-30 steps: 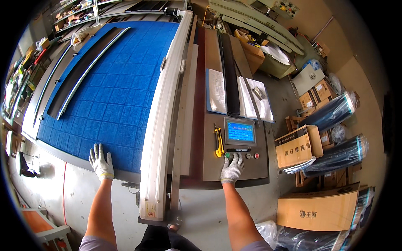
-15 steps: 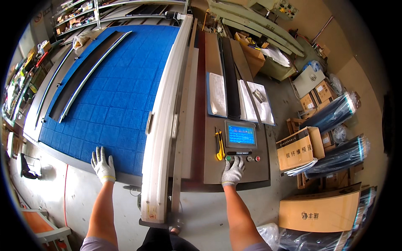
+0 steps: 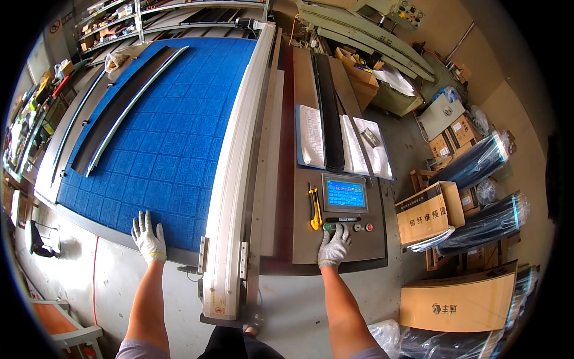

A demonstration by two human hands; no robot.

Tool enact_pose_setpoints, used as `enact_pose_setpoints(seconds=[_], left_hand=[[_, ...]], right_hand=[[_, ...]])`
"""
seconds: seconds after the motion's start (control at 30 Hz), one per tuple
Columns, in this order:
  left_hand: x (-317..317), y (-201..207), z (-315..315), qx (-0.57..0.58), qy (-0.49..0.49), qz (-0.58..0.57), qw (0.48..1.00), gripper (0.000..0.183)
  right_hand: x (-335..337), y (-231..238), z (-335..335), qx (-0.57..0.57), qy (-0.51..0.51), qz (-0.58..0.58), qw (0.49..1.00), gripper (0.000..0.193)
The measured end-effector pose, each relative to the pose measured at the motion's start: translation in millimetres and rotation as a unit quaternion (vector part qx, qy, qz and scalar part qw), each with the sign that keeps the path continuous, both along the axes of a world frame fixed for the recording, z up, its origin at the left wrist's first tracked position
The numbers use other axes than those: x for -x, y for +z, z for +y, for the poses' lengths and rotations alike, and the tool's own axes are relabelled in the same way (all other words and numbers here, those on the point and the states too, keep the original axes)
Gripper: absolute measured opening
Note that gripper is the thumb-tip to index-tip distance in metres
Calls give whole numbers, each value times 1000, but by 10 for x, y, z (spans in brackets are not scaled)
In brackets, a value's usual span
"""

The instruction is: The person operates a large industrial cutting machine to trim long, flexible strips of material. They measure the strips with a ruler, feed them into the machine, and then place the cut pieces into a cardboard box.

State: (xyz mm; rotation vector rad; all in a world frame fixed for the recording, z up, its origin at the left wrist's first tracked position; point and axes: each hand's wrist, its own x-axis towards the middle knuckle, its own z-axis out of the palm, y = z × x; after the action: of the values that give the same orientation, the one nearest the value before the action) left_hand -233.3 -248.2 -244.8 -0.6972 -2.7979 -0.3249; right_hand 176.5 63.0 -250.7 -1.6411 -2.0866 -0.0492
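1. Done: touchscreen [image 3: 345,194] lit; dark strip [image 3: 118,110] lying on blue mat [image 3: 173,161], left of gantry beam [image 3: 230,179].
2. Left hand [image 3: 149,239]: fingers spread at blue mat's near edge.
3. Right hand [image 3: 335,246]: fingers slightly apart, curled by green button [image 3: 327,227]; can't tell if pressed.
4. Left: not shown.

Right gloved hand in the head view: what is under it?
The right hand is over the brownish-grey control panel; the green button and black marker show beside its fingers. Whatever lies directly beneath the hand is covered.
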Motion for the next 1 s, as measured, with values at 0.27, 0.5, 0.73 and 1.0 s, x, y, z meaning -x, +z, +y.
enact_pose_setpoints(seconds=[0.27,0.5,0.73,1.0], left_hand=[[26,-41,-15,-7,-6,1,1000,54],[30,-50,-26,-4,-4,4,1000,53],[-11,25,12,-16,-1,-15,1000,53],[20,-58,-20,-9,-4,-3,1000,52]], right_hand=[[-3,19,-7,-8,3,-2,1000,42],[7,26,-14,2,1,4,1000,42],[10,28,-20,16,-6,7,1000,42],[-15,-14,5,-2,1,-9,1000,43]])
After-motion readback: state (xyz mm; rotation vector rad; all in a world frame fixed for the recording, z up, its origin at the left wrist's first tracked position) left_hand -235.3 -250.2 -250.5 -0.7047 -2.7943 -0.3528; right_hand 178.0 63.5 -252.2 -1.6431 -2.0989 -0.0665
